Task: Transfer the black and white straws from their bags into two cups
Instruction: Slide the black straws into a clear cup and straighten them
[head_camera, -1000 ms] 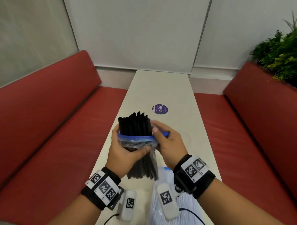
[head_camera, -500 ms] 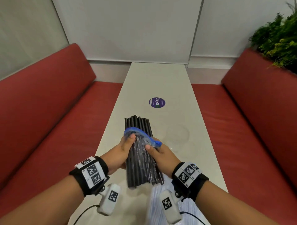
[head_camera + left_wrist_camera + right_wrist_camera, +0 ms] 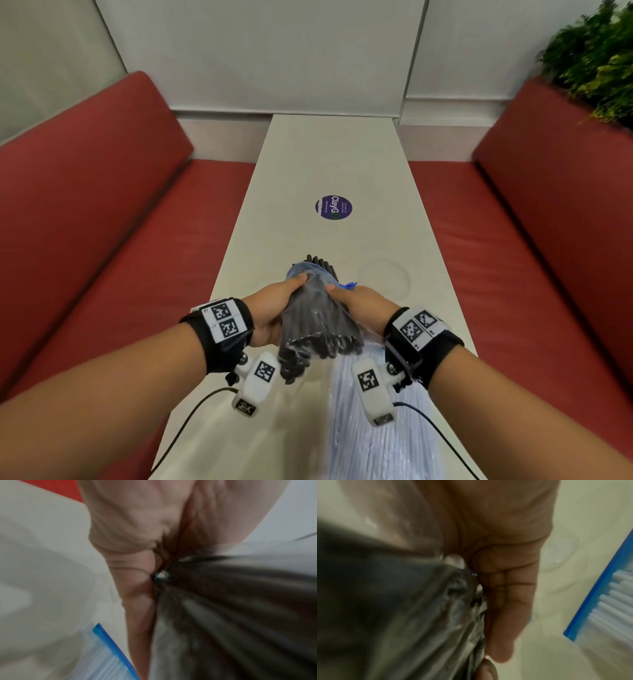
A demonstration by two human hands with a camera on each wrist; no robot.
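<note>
A clear zip bag of black straws (image 3: 318, 325) is held between both hands over the white table (image 3: 335, 154). Its blue-edged mouth points away from me and the straw tips (image 3: 320, 262) stick out of it. My left hand (image 3: 277, 305) grips the bag's left side, thumb on top. My right hand (image 3: 356, 305) grips the right side at the blue zip. In the wrist views the black straws (image 3: 231, 615) fill the frame beside each palm, wrapped in the crinkled bag (image 3: 419, 601). The bag of white straws (image 3: 376, 428) lies on the table under my right wrist. A clear cup (image 3: 385, 277) stands just right of the hands.
A round purple sticker (image 3: 333, 208) sits mid-table. Red bench seats (image 3: 120, 257) run along both sides, with a wall at the far end. A green plant (image 3: 596, 58) is at the upper right. Cables trail from both wrist cameras near the front edge.
The bag of black straws has tipped from upright to lying away from me and lower toward the table. Both hands came down with it and slid back along the bag.
</note>
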